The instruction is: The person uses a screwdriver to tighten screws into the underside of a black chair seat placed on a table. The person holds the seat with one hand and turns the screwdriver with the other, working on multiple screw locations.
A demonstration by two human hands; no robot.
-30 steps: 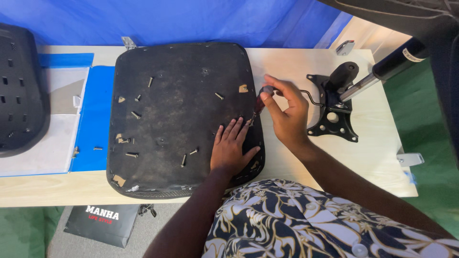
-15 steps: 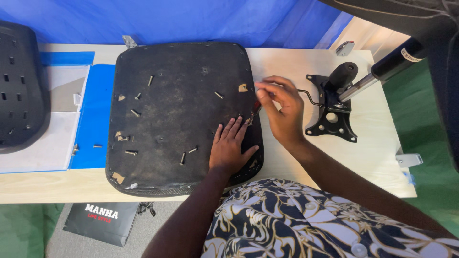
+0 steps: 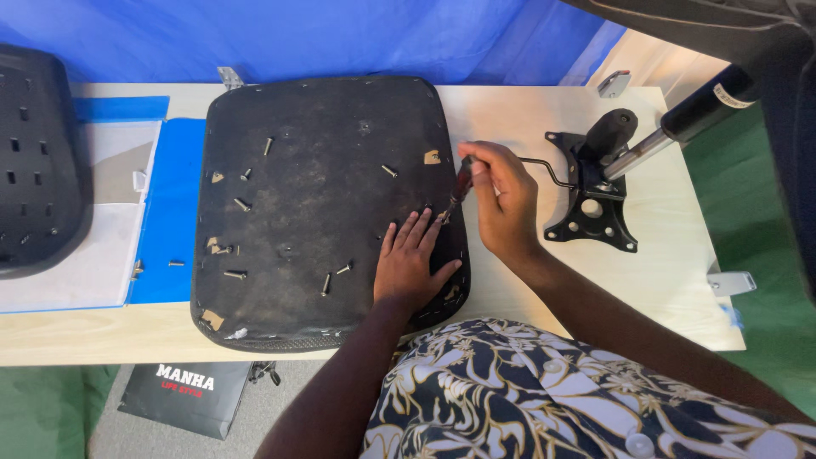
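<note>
A black chair seat (image 3: 323, 204) lies upside down on the light wooden table (image 3: 510, 110), with several loose screws (image 3: 242, 204) scattered over it. My left hand (image 3: 412, 263) rests flat on the seat near its right edge, fingers spread. My right hand (image 3: 506, 200) is just right of the seat and grips a screwdriver (image 3: 459, 187) with a dark red handle. The screwdriver slants down and its tip meets the seat's edge beside my left fingertips.
A black metal chair mechanism (image 3: 595, 200) with a lever lies right of my right hand, with a gas cylinder (image 3: 697, 115) beyond it. A black perforated backrest (image 3: 34, 161) and a blue sheet (image 3: 170, 212) lie at the left. Small metal brackets (image 3: 731, 282) sit near the table's right edge.
My right hand has tilted the screwdriver down, so its tip now sits at the seat's edge by my left fingertips. My left hand has stayed flat on the seat.
</note>
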